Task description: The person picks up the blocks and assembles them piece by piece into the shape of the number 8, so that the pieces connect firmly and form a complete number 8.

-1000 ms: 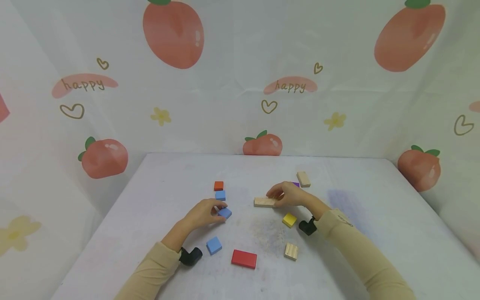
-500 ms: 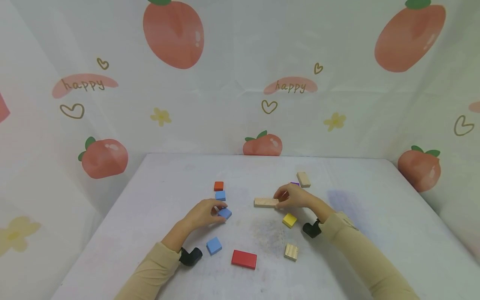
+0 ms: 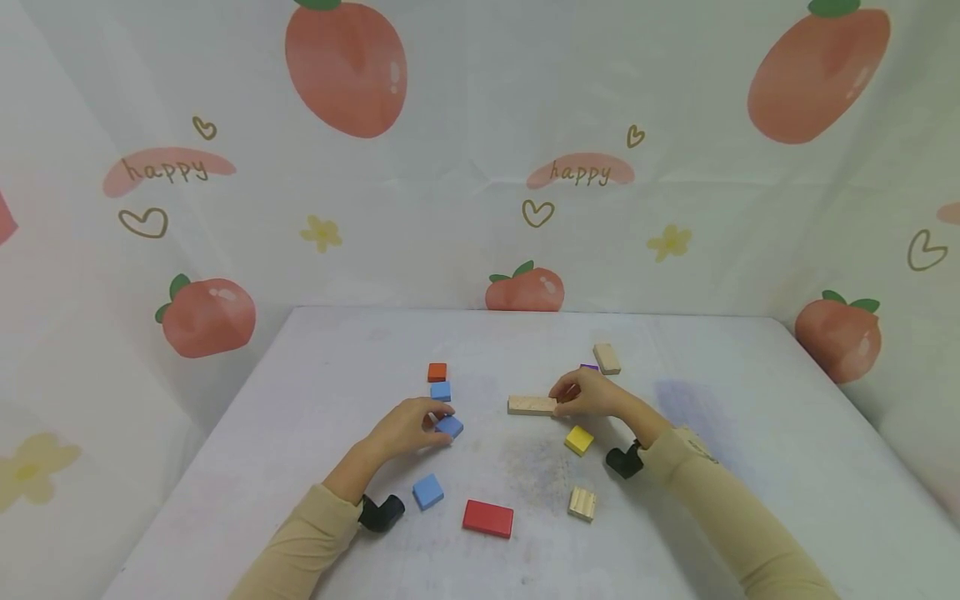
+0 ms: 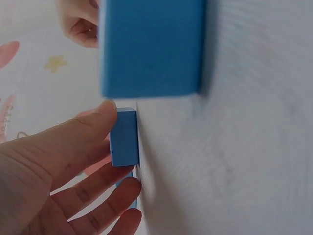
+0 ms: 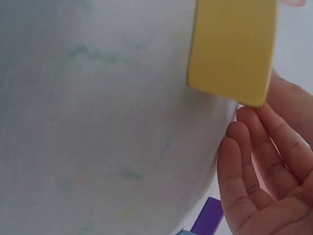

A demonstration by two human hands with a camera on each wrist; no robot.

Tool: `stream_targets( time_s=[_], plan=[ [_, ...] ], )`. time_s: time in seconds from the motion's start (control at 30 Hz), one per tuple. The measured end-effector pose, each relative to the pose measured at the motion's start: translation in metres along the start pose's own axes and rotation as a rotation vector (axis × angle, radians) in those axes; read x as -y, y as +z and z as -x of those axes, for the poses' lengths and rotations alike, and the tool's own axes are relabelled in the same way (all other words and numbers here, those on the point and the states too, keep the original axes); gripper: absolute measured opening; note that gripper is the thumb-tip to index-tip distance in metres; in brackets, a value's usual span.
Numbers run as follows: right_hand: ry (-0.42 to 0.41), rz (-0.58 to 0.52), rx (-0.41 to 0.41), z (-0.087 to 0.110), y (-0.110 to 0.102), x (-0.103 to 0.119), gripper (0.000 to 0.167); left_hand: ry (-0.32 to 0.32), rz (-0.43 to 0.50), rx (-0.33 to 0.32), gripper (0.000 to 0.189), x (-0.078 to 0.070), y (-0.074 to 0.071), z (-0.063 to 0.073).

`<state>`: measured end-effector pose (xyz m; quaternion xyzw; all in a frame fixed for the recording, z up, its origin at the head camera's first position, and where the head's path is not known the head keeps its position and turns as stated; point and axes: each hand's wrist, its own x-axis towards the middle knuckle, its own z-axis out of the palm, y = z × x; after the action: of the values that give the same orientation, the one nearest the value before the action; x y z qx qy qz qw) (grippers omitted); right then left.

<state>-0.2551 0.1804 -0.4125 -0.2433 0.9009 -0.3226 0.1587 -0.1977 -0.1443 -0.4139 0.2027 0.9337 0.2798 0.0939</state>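
- the left hand (image 3: pixel 405 427) pinches a small blue block (image 3: pixel 449 427), thumb on one side and fingers on the opposite side; the wrist view shows the thumb pressed against it.
- that blue block is left of the middle of the table (image 3: pixel 360 333), low over or on its top; i can't tell which.
- the right hand (image 3: pixel 588 392) is at the right end of a long wooden block (image 3: pixel 531 405), fingers gently bent. whether it pinches that end or only sits against it, i can't tell; in its wrist view a yellow block (image 3: pixel 579 440) covers part of the fingers.
- the long wooden block lies flat near the middle of the table, its length running left to right, well apart from the held blue block.
- beyond the left hand are another blue cube (image 3: pixel 441 391) and, just behind that, an orange cube (image 3: pixel 437 372).
- nearer the person, a third blue piece (image 3: pixel 428 492) lies by the left wrist, with a red slab (image 3: pixel 488 518) to its right.
- a striped wooden square (image 3: pixel 582 504) lies on the near side of the yellow block.
- past the right hand, a partly hidden purple piece (image 3: pixel 589 367) sits near a plain wooden piece (image 3: pixel 607 358).
- a white cloth (image 3: pixel 450 100) with peaches hangs behind.
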Motion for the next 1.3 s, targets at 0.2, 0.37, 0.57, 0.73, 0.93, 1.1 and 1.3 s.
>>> stream_targets(
  time_s=[0.2,0.37,0.57,0.73,0.93,1.1,1.3],
  plan=[
    [0.045,-0.024,-0.003,0.000,0.000,0.003,0.024,0.011,-0.017,-0.009,0.038,0.000,0.000,0.000],
    [0.084,-0.024,-0.005,0.000,-0.002,0.007,0.024,0.007,-0.025,-0.005,0.037,-0.002,-0.001,0.000],
    [0.076,-0.027,-0.011,-0.001,-0.001,0.007,0.023,-0.001,-0.017,0.019,0.038,-0.005,-0.005,-0.001],
    [0.083,-0.026,-0.008,-0.001,-0.001,0.006,0.022,0.015,-0.020,0.022,0.038,-0.006,-0.009,-0.004],
    [0.095,-0.023,-0.009,-0.001,-0.001,0.005,0.022,0.043,-0.024,0.008,0.040,-0.010,-0.015,-0.009],
    [0.097,-0.027,-0.011,-0.001,-0.001,0.006,0.022,0.038,0.005,0.020,0.041,-0.016,-0.019,-0.017],
    [0.096,-0.037,-0.009,0.000,-0.002,0.007,0.022,0.113,0.026,0.010,0.039,-0.018,-0.024,-0.024]
  ],
)
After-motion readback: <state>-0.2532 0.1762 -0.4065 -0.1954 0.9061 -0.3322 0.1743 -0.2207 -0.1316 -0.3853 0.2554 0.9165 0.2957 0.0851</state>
